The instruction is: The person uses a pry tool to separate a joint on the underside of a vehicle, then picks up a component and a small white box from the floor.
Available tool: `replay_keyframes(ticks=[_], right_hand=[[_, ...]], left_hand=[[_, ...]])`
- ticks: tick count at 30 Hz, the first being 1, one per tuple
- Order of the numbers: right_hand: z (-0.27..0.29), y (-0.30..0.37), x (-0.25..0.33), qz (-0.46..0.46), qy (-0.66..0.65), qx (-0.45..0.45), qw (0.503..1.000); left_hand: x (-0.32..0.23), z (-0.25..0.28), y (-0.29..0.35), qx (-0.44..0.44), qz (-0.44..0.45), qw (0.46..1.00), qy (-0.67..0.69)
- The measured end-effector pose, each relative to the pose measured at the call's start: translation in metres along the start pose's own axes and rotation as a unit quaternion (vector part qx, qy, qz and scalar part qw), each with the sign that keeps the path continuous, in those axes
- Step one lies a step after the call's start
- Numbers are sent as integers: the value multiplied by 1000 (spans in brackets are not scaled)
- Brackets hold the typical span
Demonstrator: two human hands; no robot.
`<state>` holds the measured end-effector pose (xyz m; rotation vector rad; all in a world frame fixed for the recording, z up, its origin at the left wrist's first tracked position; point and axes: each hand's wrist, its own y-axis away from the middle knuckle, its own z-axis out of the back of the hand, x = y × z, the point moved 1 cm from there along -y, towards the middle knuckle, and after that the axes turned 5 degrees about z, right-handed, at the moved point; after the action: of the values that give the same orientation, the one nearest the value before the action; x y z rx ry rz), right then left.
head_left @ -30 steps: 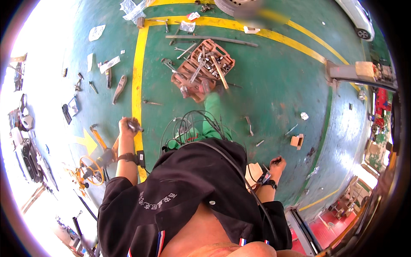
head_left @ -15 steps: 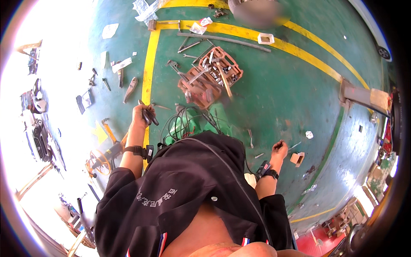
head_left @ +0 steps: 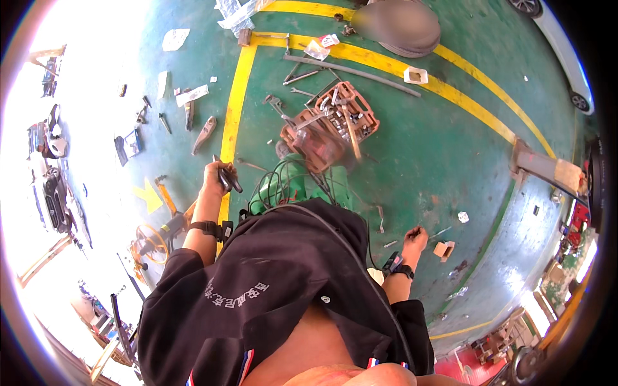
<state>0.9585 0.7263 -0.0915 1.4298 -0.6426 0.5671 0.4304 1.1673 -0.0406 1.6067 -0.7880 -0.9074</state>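
My left hand (head_left: 215,178), out to the left beside the yellow floor line, is closed round a dark, pliers-like tool (head_left: 229,181); its exact kind does not show clearly. Well apart from it, over the green floor at the right, my right hand (head_left: 415,240) has its fingers curled in. Whatever they hold, if anything, is hidden. A small open cardboard box (head_left: 443,251) lies just right of that hand. Ahead of my green trouser legs (head_left: 293,177) sits an orange-brown socket tool case (head_left: 367,122), open, with a hammer (head_left: 349,130) and wrenches lying across it.
A long grey bar (head_left: 360,74) lies beyond the case, with a tyre (head_left: 402,29) farther off. Left of the yellow line (head_left: 238,90) several loose tools and car parts are scattered. A lift arm (head_left: 544,164) stands at the right; dark cables hang over my legs.
The view has shifted, so the case and floor items appear farther right and lower. My right hand has drawn slightly nearer my body. The left hand keeps its hold on the tool.
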Motion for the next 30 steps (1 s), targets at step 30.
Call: replay_keyframes(ticks=[30], right_hand=[[206,227,-145,59,-260,-301,916]], left_hand=[[-101,-206,-49,214,-60,896,-384]])
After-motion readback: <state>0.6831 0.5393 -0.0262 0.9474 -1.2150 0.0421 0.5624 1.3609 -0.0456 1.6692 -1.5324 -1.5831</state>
